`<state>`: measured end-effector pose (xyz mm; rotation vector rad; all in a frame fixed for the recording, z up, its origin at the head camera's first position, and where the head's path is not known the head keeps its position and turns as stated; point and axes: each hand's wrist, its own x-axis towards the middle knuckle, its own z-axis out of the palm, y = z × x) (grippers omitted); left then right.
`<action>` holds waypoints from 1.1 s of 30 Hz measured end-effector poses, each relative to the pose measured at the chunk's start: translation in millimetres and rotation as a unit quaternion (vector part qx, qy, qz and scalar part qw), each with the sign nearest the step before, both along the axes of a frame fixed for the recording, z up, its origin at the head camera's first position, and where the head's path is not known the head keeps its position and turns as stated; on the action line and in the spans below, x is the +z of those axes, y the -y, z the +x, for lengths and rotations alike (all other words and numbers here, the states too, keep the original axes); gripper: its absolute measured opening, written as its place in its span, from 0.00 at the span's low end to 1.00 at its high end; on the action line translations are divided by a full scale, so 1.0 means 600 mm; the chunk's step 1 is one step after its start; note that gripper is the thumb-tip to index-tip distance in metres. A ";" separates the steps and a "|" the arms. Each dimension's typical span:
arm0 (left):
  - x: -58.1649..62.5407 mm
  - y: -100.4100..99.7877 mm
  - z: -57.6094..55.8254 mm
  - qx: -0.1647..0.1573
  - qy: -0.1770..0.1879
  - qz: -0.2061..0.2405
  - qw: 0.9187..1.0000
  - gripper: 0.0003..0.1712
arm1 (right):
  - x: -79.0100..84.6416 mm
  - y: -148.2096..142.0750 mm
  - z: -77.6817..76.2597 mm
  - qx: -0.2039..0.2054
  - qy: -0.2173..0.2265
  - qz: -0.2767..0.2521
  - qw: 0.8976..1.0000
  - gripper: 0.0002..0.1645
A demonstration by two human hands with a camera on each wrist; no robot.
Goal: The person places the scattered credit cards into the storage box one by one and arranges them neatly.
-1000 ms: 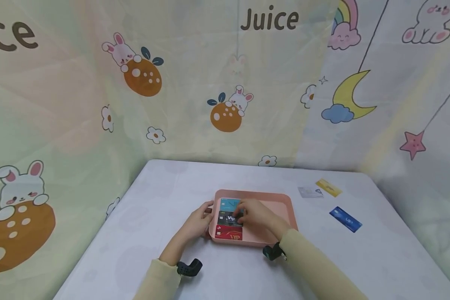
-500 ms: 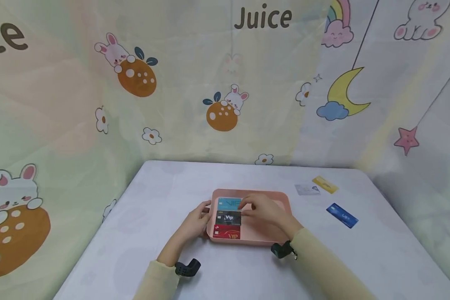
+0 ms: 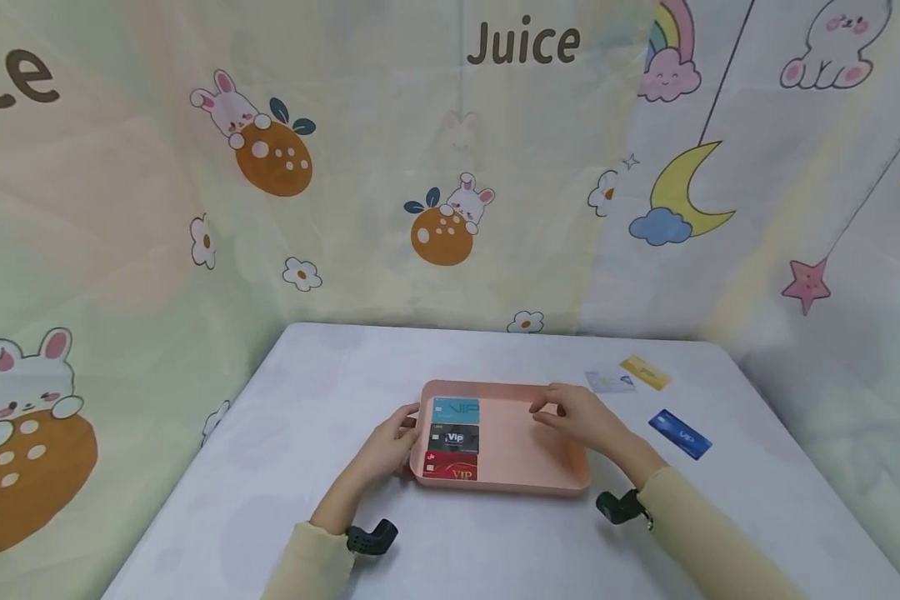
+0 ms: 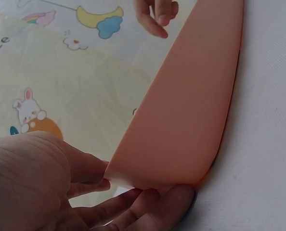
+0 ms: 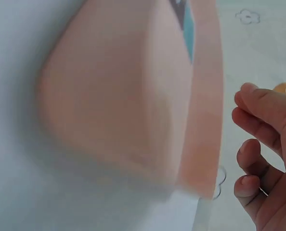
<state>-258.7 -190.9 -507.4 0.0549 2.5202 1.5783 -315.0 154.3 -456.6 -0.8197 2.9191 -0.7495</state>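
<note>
In the head view, a pink tray (image 3: 532, 481) lies on the table with three cards stacked in a column along its left side. A teal VIP card (image 3: 453, 411) is at the top, a black Vip card (image 3: 450, 437) in the middle and a red VIP card (image 3: 448, 466) nearest me. My left hand (image 3: 382, 446) holds the tray's left edge; the left wrist view shows its fingertips against the rim and lower side wall (image 4: 176, 120). Over the tray's right part hovers my right hand (image 3: 588, 417), fingers loosely bent with nothing between them.
Right of the tray, a blue card (image 3: 680, 434), a pale silver card (image 3: 610, 382) and a yellow card (image 3: 646, 372) lie on the white tabletop (image 3: 727, 517). Printed cloth walls (image 3: 360, 167) stand behind and beside the table.
My right hand has drawn back rightward from over the cards to the tray's right part, uncovering the teal and black cards. My left hand stays at the tray's left edge.
</note>
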 end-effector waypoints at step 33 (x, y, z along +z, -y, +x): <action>-0.004 0.001 -0.002 0.000 0.005 0.007 1.000 0.30 | -0.049 -0.272 0.015 -0.244 0.074 0.143 0.956 0.37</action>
